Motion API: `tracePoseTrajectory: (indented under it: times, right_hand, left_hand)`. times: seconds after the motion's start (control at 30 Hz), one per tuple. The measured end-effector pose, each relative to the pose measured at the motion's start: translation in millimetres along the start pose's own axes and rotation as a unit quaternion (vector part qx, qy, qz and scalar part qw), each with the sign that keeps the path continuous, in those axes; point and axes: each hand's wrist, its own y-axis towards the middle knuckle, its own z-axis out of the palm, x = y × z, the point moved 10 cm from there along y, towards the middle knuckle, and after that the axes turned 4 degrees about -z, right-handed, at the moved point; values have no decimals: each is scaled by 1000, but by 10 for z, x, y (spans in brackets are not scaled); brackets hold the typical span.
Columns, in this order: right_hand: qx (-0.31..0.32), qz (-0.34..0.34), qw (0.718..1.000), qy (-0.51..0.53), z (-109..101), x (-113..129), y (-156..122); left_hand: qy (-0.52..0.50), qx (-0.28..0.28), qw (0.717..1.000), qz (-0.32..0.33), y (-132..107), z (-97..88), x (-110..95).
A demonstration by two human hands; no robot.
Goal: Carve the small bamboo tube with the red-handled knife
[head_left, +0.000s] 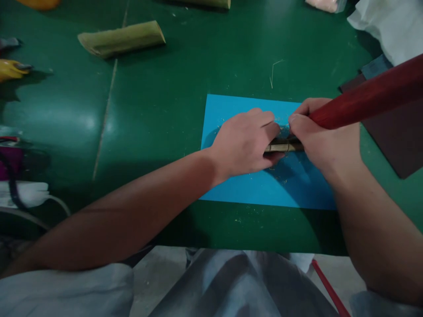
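Observation:
Fingers curled, my left hand (246,141) grips a small split piece of bamboo (280,148) and holds it over a blue sheet (264,187). My right hand (325,136) is closed around the lower end of a tool with a long, thick dark red handle (366,94), which slants up to the right. The tool's working end is hidden by the fingers, near the bamboo. A thin dark line crosses the bamboo piece between the two hands. Fine shavings lie scattered on the sheet about both hands.
On the green table (165,110) lies a cut bamboo tube (124,39), with another (211,3) at the far edge. Dark brown sheets (399,136) and white cloth (393,26) are at right. A yellow-handled tool (13,70) and a corded white power strip (29,193) lie left.

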Motion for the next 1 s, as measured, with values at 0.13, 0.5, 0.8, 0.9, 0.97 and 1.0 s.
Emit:
tracePoseTrajectory:
  times: [0.13, 0.5, 0.8, 0.9, 0.97, 1.0]
  right_hand:
    - [-5, -17, 1000, -6, -9, 17, -2]
    - [10, -38, 999, -25, 18, 24, 47]
    - [-3, -40, 999, -33, 10, -50, 52]
    - [-8, -42, 999, -26, -2, -52, 52]
    - [-5, -37, 999, -22, -6, -53, 49]
    - [-2, -30, 999, -24, -6, -56, 47]
  left_hand:
    - [-3, 0, 1000, -1, 11, 1, 0]
    - [1, 2, 1000, -1, 31, 13, 11]
    - [-8, 2, 1000, -3, 40, 18, 19]
    - [-9, -6, 1000, -3, 37, 12, 22]
    - [-14, -6, 1000, -3, 32, 6, 22]
    - [-16, -4, 1000, -3, 30, 3, 22]
